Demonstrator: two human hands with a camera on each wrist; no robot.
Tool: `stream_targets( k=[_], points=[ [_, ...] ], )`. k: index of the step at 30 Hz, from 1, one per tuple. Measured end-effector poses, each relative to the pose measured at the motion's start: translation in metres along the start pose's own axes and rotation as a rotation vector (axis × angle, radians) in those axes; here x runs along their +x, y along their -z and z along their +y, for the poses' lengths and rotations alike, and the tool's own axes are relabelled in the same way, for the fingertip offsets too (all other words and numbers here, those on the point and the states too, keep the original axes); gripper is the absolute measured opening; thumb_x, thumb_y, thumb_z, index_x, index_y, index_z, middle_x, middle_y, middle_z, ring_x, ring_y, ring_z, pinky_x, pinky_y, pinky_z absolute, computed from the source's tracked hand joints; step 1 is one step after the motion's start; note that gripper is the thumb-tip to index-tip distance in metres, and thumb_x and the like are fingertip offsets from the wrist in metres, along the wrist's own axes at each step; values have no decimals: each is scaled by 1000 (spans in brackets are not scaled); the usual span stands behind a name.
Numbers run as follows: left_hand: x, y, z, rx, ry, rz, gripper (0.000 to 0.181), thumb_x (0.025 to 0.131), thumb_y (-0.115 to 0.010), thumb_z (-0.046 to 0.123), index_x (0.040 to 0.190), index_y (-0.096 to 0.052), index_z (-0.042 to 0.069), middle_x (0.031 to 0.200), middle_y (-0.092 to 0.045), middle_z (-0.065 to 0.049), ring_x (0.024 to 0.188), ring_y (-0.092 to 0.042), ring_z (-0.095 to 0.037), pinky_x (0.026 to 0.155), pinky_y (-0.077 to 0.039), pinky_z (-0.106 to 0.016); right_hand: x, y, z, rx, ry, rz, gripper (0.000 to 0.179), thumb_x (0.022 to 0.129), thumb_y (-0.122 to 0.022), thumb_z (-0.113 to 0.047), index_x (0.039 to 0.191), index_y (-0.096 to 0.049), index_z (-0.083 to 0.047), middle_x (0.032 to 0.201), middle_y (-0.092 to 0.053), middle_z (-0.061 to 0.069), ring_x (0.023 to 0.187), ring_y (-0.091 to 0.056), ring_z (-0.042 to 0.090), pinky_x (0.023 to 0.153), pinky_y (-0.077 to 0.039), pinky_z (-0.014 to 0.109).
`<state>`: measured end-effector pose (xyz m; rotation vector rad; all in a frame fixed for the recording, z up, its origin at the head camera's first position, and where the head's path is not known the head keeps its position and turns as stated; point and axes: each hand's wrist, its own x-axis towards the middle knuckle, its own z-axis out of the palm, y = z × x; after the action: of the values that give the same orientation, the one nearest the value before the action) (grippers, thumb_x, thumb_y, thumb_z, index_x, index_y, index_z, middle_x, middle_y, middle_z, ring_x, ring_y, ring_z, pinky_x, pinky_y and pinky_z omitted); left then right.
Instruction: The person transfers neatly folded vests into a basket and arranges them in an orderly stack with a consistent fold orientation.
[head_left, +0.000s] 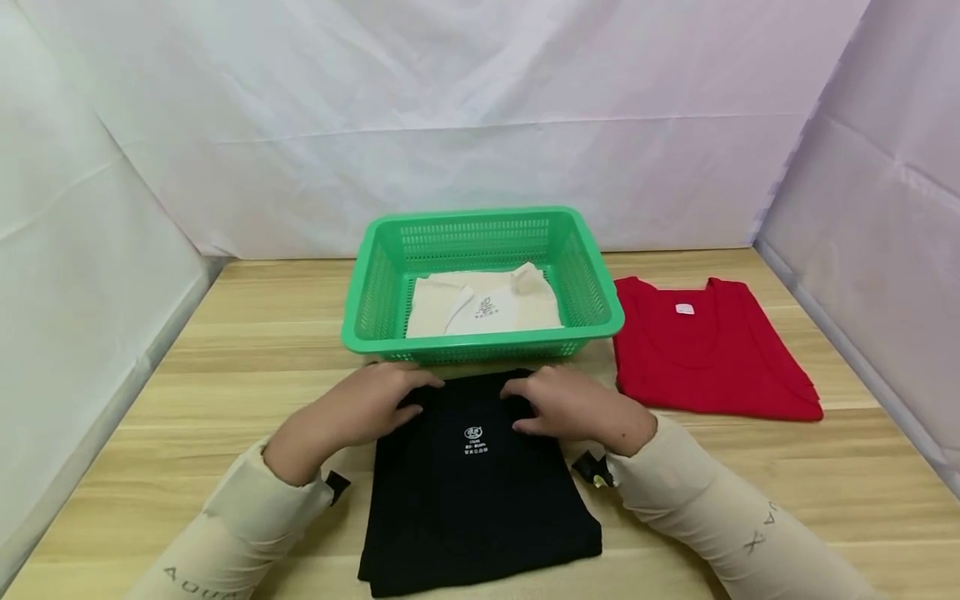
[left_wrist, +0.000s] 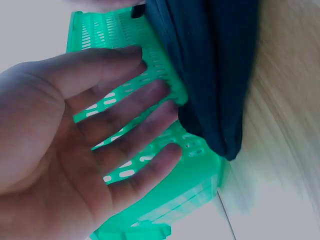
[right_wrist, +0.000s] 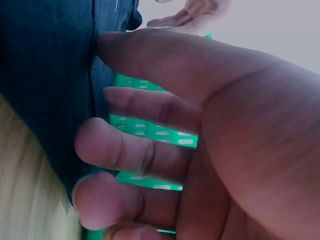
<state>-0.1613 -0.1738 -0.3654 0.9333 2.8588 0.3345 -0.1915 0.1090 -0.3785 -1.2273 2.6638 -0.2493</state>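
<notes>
A folded black shirt (head_left: 480, 492) with a small white print near its top lies flat on the table, in front of the green basket. My left hand (head_left: 373, 402) is at its upper left corner, palm facing inward. In the left wrist view the left hand's fingers (left_wrist: 145, 120) are loosely extended beside the dark cloth and grip nothing. At the upper right corner, my right hand (head_left: 573, 404) lies against the shirt. Its thumb and fingertips rest at the cloth's edge in the right wrist view, with the fingers (right_wrist: 150, 155) slightly bent and not closed round it.
Behind the shirt stands a green perforated basket (head_left: 483, 343) holding a folded cream garment (head_left: 517, 310) with dark print. A folded red top (head_left: 708, 358) with a wide neckline lies to the right on the wooden table (head_left: 247, 358). White cloth walls (head_left: 480, 133) enclose the back and sides.
</notes>
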Motion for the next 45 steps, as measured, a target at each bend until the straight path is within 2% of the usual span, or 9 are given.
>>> stream_targets(
  k=[3, 7, 12, 18, 21, 25, 30, 39, 45],
  points=[
    [0, 2, -2, 26, 16, 2, 42, 87, -77, 10, 128, -66, 11, 125, -68, -6, 117, -64, -23, 99, -51, -46, -1, 1, 2, 0, -45, -13, 45, 88, -78, -30, 127, -66, -10, 81, -71, 1, 65, -59, 6, 66, -52, 26],
    [-3, 0, -7, 40, 66, -34, 51, 85, -80, 14, 133, -63, 11, 131, -64, -7, 122, -60, -25, 103, -48, -48, -1, 2, 3, -7, -99, -36, 54, 88, -77, -33, 133, -61, -8, 86, -72, 3, 73, -65, 11, 69, -54, 29],
    [-4, -3, -11, 53, 98, -54, 52, 85, -81, 20, 132, -61, 11, 126, -66, -7, 113, -64, -25, 96, -51, -45, -1, 2, 4, 0, -126, -40, 62, 88, -77, -35, 139, -54, -8, 101, -73, 8, 85, -69, 16, 74, -56, 33],
    [-4, -2, -11, 71, 137, -52, 49, 83, -83, 25, 126, -62, 12, 117, -70, -6, 104, -67, -24, 90, -53, -47, -3, 2, 7, 16, -191, -39, 70, 86, -78, -41, 142, -48, -11, 90, -69, 5, 85, -68, 18, 62, -51, 33],
    [-4, -3, -11, 80, 146, -54, 48, 82, -84, 26, 123, -63, 12, 116, -70, -6, 102, -67, -23, 89, -53, -47, -3, 2, 8, 23, -205, -41, 72, 86, -77, -43, 142, -47, -11, 96, -70, 6, 88, -69, 20, 60, -50, 33],
    [-3, -2, -11, 83, 150, -51, 48, 81, -84, 26, 123, -65, 11, 115, -70, -6, 102, -67, -23, 89, -53, -46, -3, 2, 9, 7, -214, -33, 67, 85, -77, -46, 136, -52, -11, 101, -70, 7, 91, -69, 20, 63, -52, 34],
    [-3, -3, -12, 75, 168, -57, 49, 82, -83, 28, 124, -66, 10, 118, -70, -7, 105, -67, -24, 89, -54, -46, -3, 4, 10, -16, -219, -35, 57, 84, -78, -48, 122, -58, -10, 85, -66, 2, 81, -67, 17, 59, -49, 32],
    [-2, -1, -15, 48, 188, -49, 46, 81, -84, 30, 120, -66, 11, 116, -71, -5, 102, -68, -24, 82, -55, -43, -5, 4, 11, -5, -209, -14, 56, 82, -79, -48, 119, -58, -11, 80, -61, -2, 76, -62, 13, 57, -46, 29],
    [-2, 0, -16, 28, 207, -81, 30, 82, -83, 31, 99, -66, 14, 88, -66, 3, 75, -57, -12, 66, -48, -33, -4, 3, 12, 10, -192, -19, 48, 83, -79, -47, 110, -60, -13, 76, -55, -4, 70, -55, 10, 54, -40, 26]
  ],
)
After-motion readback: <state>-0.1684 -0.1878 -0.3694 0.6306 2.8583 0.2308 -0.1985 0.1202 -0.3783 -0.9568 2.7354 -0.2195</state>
